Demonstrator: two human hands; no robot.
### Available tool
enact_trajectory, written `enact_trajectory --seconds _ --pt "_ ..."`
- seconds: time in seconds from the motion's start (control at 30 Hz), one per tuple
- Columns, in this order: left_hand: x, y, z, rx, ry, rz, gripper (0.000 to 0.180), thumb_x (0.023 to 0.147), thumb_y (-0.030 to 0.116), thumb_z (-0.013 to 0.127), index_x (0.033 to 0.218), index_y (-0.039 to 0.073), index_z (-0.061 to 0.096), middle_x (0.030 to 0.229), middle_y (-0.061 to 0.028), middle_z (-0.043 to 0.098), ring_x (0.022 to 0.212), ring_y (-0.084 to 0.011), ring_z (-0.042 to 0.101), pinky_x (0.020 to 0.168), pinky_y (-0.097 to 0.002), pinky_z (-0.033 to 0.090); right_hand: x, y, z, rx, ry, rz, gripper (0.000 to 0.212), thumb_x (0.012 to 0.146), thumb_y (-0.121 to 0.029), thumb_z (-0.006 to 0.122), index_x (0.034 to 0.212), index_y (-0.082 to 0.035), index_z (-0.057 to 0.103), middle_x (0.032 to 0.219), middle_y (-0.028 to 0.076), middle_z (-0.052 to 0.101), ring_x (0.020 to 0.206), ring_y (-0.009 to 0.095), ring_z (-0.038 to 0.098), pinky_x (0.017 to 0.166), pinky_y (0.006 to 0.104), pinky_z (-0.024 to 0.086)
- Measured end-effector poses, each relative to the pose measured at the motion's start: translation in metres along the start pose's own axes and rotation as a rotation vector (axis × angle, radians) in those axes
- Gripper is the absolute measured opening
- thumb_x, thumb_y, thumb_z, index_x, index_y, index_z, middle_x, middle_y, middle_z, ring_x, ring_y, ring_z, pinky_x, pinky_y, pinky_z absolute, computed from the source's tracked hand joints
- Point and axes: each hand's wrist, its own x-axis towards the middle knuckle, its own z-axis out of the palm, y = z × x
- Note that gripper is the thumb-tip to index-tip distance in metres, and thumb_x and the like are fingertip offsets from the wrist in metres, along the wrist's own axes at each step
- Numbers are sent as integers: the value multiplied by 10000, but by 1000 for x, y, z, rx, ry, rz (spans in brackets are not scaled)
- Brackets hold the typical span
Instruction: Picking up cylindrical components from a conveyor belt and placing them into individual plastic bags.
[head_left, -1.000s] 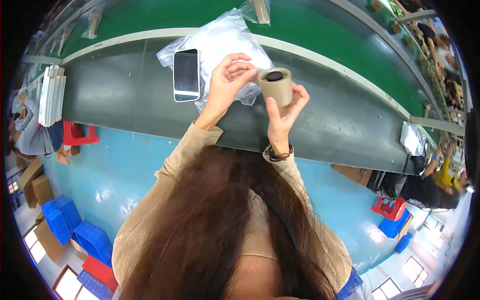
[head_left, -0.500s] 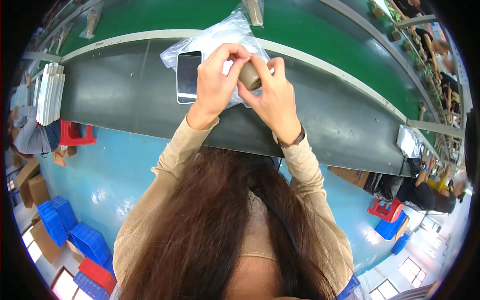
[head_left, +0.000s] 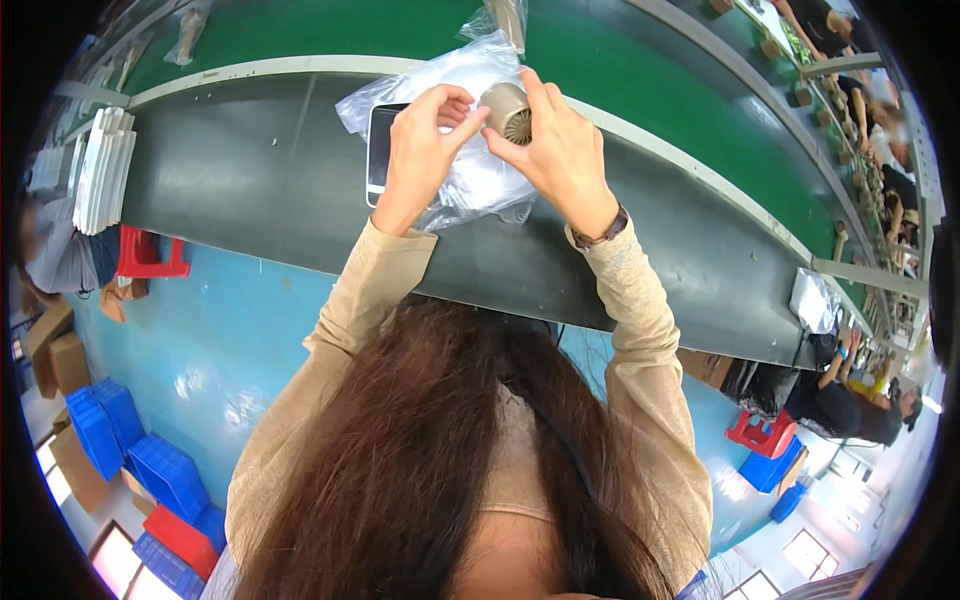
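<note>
My right hand (head_left: 562, 150) is closed round a taupe cylindrical device (head_left: 508, 100). Its finned round grille shows at the near end, while the part under my fingers is hidden. Just left of it is my left hand (head_left: 425, 140), its fingers curled and parted from the thumb. That thumb's tip is at the device's left side; whether it presses on it I cannot tell. Beneath both hands a clear plastic bag (head_left: 470, 185) lies spread on the dark work surface (head_left: 250, 165). A phone-like white-framed panel with a dark face (head_left: 378, 150) is partly covered by my left hand.
Beyond a pale rail runs a green conveyor belt (head_left: 640, 75), carrying a bagged taupe item (head_left: 510, 22). White flat pieces (head_left: 103, 180) stand stacked at the far left end. A plastic-wrapped packet (head_left: 815, 300) lies at the right end. Red stools and blue crates stand on the floor; people work at right.
The device has turned so its grille faces me more. My left fingertips have drawn back from my right ones, and my right hand has shifted slightly right.
</note>
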Motion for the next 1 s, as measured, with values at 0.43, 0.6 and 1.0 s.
enact_trajectory --seconds 0.43,0.6,1.0 --pt "2 -7 11 4 14 -44 163 864 115 639 933 -33 636 787 -109 680 714 -158 665 695 -285 519 0 1 8 -18 53 -25 655 726 -392 764 1224 -23 548 901 107 619 692 293 645 570 368 521" --pt "9 -30 2 -447 -112 -123 143 894 111 614 943 -23 619 818 -19 637 741 -88 598 695 -225 483 7 22 -4 -106 -147 -81 581 746 -529 717 1055 -44 632 887 107 614 724 305 627 616 390 505" --pt "7 -55 19 -501 -136 -250 161 884 114 636 958 -29 624 831 -16 635 745 -77 588 706 -219 482 18 85 -3 732 -684 -260 101 875 -100 640 890 -13 591 917 49 573 809 170 527 716 278 415"
